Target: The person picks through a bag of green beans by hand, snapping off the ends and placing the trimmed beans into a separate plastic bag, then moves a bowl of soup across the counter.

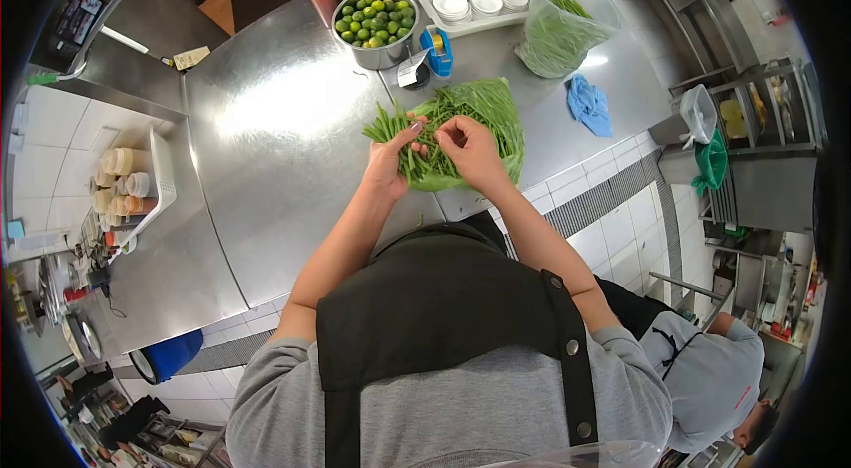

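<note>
My left hand (390, 162) is closed around a bunch of thin green beans (386, 124), whose ends fan out past the thumb to the left. Close beside it, my right hand (472, 152) has its thumb and fingers pinched together over the beans. What sits between those fingertips is too small to make out. Under both hands lies an open green plastic bag (498, 105), its loose pile of beans (452, 105) showing. A few green scraps are on the steel counter (292, 175) near its front edge.
Behind the bag stand a steel pot of green limes (376, 20), a blue tape dispenser (437, 51) and a tray of white bowls (479, 23). To the right are a clear bag of greens (554, 38) and a blue cloth (589, 106). A co-worker (705, 370) is behind right.
</note>
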